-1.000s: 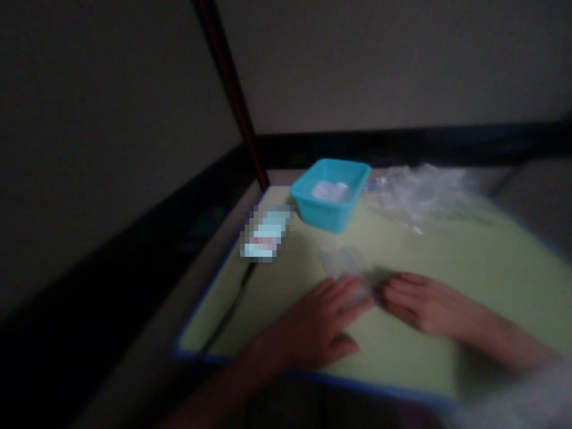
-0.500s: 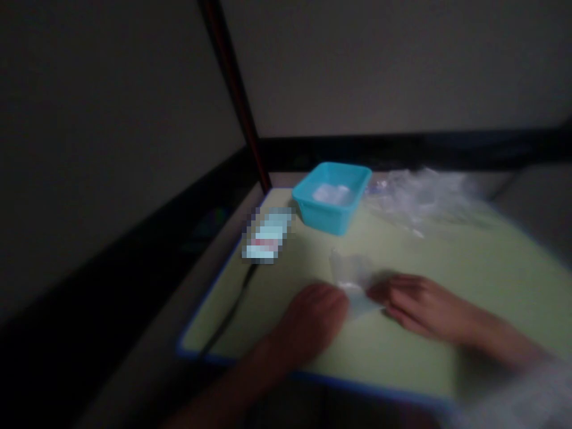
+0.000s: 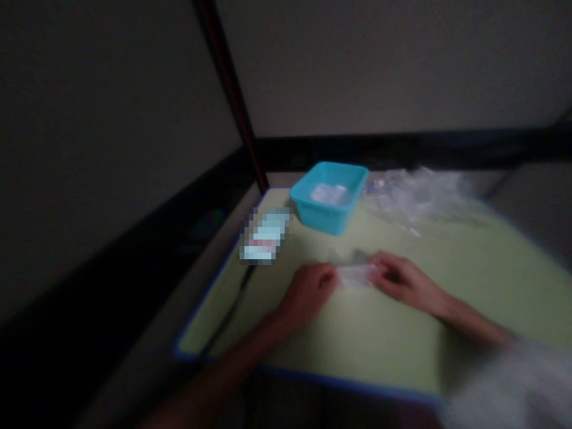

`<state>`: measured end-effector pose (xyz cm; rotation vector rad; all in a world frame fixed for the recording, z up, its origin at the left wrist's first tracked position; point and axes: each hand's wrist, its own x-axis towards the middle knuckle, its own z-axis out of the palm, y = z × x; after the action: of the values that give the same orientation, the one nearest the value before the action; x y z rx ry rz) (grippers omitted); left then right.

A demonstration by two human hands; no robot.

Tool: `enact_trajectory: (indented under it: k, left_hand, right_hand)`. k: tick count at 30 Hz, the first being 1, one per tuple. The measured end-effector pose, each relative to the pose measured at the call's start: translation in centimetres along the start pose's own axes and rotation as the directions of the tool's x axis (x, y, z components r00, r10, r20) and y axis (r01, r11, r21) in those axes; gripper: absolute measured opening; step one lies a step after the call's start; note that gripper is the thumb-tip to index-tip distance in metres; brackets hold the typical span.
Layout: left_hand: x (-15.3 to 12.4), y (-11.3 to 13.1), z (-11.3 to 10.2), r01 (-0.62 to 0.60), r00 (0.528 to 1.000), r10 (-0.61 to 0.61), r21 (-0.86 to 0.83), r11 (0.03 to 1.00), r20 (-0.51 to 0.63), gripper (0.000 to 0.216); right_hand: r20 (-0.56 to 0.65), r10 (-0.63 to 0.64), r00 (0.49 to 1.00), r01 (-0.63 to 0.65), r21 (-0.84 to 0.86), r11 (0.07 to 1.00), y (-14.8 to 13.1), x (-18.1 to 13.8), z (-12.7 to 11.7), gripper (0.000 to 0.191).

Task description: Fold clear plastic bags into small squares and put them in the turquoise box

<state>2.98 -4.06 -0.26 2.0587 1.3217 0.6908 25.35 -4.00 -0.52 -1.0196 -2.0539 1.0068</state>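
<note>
Between my hands a small clear plastic bag (image 3: 356, 276) is stretched sideways, looking narrower than a full sheet, as if folded over. My left hand (image 3: 313, 289) is closed, pinching its left end. At the right end my right hand (image 3: 397, 280) is closed on it too, thumb and fingers together. Both hands are low over the yellow-green table (image 3: 348, 345). Blur and dim light hide the finer detail of the bag.
Beyond my hands stands a turquoise basket (image 3: 322, 221) with whitish plastic pieces (image 3: 329, 194) inside. A heap of clear plastic bags (image 3: 424, 193) lies at the back right. On the left is a pixelated phone-like object (image 3: 266, 235) with a black cable (image 3: 230, 313).
Both hands have moved away from me across the table. The bag, earlier spread out between them, now shows as a narrow strip held at both ends.
</note>
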Motion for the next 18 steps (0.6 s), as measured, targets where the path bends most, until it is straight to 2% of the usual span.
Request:
enact_trajectory:
  k: [2,5,8,11,13,16,18]
  left_hand:
    - [1.1,-0.6,0.0,0.089,0.994,-0.081,-0.131,0.987,0.069,0.021]
    - [2.4,-1.5,-0.1,0.169,0.975,-0.128,-0.234,0.958,0.179,0.019]
    - [3.3,-2.0,-0.5,0.195,0.960,-0.131,-0.254,0.947,0.248,0.018]
    - [3.8,-2.0,-1.0,0.212,0.943,-0.121,-0.277,0.937,0.309,0.017]
    - [3.9,-1.8,-1.2,0.202,0.942,-0.106,-0.286,0.937,0.319,0.016]
    - [3.2,-1.3,-1.4,0.152,0.958,-0.072,-0.278,0.949,0.276,0.015]
    - [2.2,-0.9,-1.4,0.041,0.973,0.004,-0.189,0.981,0.230,0.018]
  right_hand:
    - [-0.018,0.078,0.997,-0.076,0.119,0.990,-0.1,0.8,0.1,0.022]
    - [-0.018,0.194,0.981,-0.183,0.255,0.949,-0.2,1.8,0.0,0.037]
    - [-0.129,0.240,0.962,-0.194,0.293,0.936,-0.2,2.0,0.1,0.040]
    - [-0.282,0.204,0.937,-0.140,0.231,0.963,0.0,1.6,0.2,0.033]
    - [-0.330,0.175,0.927,-0.119,0.183,0.976,0.2,1.3,0.4,0.031]
    - [-0.331,0.116,0.937,-0.080,0.119,0.990,0.5,0.8,0.4,0.038]
    - [-0.269,0.013,0.963,-0.004,0.035,0.999,0.7,0.4,0.2,0.049]
